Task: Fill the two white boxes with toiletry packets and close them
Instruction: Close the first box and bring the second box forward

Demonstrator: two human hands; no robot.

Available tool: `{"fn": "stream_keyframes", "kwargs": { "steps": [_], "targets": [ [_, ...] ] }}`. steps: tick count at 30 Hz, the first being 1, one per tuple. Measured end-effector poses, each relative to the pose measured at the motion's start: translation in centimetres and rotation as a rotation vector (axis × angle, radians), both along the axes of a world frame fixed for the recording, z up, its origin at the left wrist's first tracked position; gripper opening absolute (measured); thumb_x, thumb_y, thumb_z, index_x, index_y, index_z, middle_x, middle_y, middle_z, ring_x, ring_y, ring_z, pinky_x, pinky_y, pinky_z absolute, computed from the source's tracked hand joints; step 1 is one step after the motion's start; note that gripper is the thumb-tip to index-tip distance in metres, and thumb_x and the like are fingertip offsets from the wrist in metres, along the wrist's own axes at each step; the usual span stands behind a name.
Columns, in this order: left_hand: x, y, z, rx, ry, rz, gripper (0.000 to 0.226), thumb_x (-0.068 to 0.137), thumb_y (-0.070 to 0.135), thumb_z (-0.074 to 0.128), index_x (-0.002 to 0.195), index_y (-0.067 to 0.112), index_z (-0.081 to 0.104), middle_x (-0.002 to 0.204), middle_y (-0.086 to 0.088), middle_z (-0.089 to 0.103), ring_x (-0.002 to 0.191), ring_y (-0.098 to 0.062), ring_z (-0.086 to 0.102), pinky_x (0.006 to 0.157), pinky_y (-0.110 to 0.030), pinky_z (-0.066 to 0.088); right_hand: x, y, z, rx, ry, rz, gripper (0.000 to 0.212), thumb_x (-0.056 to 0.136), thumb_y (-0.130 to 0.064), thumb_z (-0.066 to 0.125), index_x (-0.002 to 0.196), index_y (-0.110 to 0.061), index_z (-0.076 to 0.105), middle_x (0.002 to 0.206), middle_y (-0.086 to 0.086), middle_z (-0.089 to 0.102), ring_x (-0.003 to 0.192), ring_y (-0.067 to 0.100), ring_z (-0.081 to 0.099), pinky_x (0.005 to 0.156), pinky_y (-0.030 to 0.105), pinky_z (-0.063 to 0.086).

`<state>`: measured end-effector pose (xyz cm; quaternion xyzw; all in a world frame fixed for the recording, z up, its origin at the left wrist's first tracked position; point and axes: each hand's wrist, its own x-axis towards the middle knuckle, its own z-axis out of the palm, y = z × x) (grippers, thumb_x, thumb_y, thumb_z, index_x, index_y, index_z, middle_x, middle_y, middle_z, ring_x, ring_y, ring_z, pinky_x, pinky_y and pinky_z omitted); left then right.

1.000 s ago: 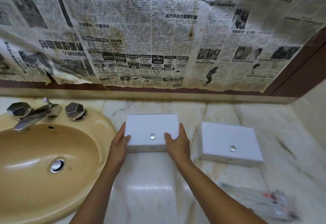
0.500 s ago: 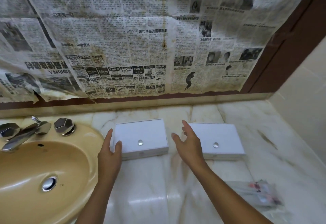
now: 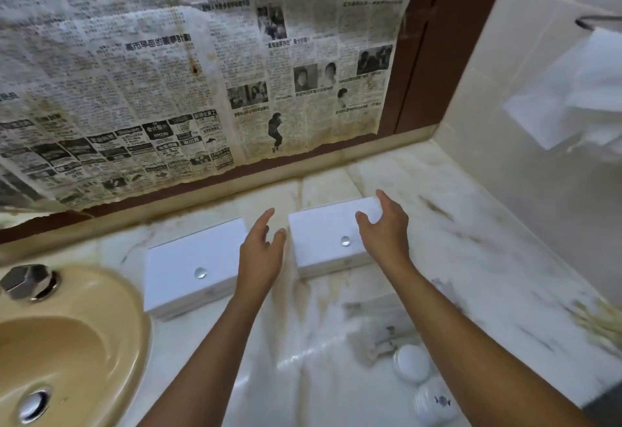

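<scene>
Two closed white boxes lay side by side on the marble desk (image 3: 471, 258), the left box (image 3: 188, 265) near the beige sink (image 3: 67, 342), the right box (image 3: 323, 235) farther right. The left hand (image 3: 261, 251) hovered between them, grip spread and empty. The right hand (image 3: 387, 228) hung over the right box's right end, grip also spread. Blurred clear toiletry packets (image 3: 377, 329) and two round white items (image 3: 412, 362) lay near right.

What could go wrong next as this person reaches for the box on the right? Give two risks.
1. The packets and round white items lie under the right forearm; a sweep could scatter them.
2. Both open hands, left hand and right hand, flank the right box; a careless lift might tip its lid.
</scene>
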<state>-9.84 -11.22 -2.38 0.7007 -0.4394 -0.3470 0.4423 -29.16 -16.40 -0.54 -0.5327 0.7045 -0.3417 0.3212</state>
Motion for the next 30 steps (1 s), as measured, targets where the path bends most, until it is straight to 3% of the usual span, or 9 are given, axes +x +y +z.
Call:
{"fn": "stream_keyframes", "kwargs": {
  "steps": [4, 12, 16, 21, 25, 30],
  "targets": [
    [-2.1, -1.2, -0.6, 0.119, 0.080, -0.068, 0.049, 0.097, 0.022, 0.052, 0.144, 0.026, 0.042, 0.148, 0.000, 0.043, 0.133, -0.014, 0.042, 0.106, -0.030, 0.035, -1.2, -0.5, -0.8, 0.185, 0.055, -0.009, 0.066, 0.091, -0.030, 0.056, 0.149, -0.017, 0.027, 0.148, 0.011, 0.036, 0.137, 0.028, 0.031, 0.109, 0.043, 0.035],
    [-2.6, -1.3, -0.2, 0.154, 0.189, -0.042, 0.043, 0.096, 0.022, 0.051, 0.138, 0.032, 0.048, 0.144, -0.006, 0.047, 0.131, -0.030, 0.046, 0.107, -0.050, 0.040, -1.1, -0.1, -0.6, 0.245, -0.023, 0.016, 0.061, 0.094, -0.029, 0.053, 0.148, -0.015, 0.030, 0.151, 0.004, 0.036, 0.136, 0.023, 0.038, 0.106, 0.032, 0.035],
    [-2.3, -0.2, 1.0, 0.102, 0.200, -0.024, 0.041, 0.097, 0.020, 0.050, 0.136, 0.032, 0.050, 0.142, 0.000, 0.049, 0.132, -0.015, 0.042, 0.107, -0.049, 0.040, -0.8, 1.0, 0.8, 0.205, -0.035, 0.037, 0.060, 0.094, -0.030, 0.053, 0.148, -0.017, 0.031, 0.152, 0.002, 0.035, 0.137, 0.021, 0.037, 0.106, 0.031, 0.034],
    [-0.8, 2.9, 3.6, 0.041, 0.190, 0.023, 0.039, 0.098, 0.019, 0.050, 0.133, 0.035, 0.054, 0.136, 0.002, 0.051, 0.131, -0.016, 0.044, 0.108, -0.047, 0.040, 0.0, 3.7, 3.5, 0.113, -0.055, 0.100, 0.060, 0.093, -0.033, 0.056, 0.147, -0.022, 0.033, 0.152, -0.004, 0.035, 0.138, 0.016, 0.034, 0.105, 0.027, 0.032],
    [0.5, 7.3, 5.5, 0.018, 0.212, 0.090, 0.037, 0.097, 0.018, 0.052, 0.128, 0.036, 0.059, 0.140, -0.006, 0.050, 0.133, -0.026, 0.042, 0.107, -0.047, 0.038, 1.0, 7.5, 4.9, 0.100, -0.059, 0.189, 0.061, 0.091, -0.037, 0.058, 0.146, -0.028, 0.034, 0.148, -0.006, 0.038, 0.135, 0.014, 0.038, 0.096, 0.024, 0.034],
    [2.1, 14.1, 5.8, 0.005, 0.241, 0.162, 0.034, 0.096, 0.018, 0.053, 0.116, 0.044, 0.064, 0.125, 0.004, 0.059, 0.120, -0.018, 0.054, 0.103, -0.045, 0.044, 2.7, 12.5, 4.4, 0.122, -0.058, 0.323, 0.061, 0.090, -0.037, 0.060, 0.145, -0.028, 0.036, 0.149, -0.009, 0.037, 0.137, 0.010, 0.034, 0.097, 0.019, 0.028]
  ]
}}
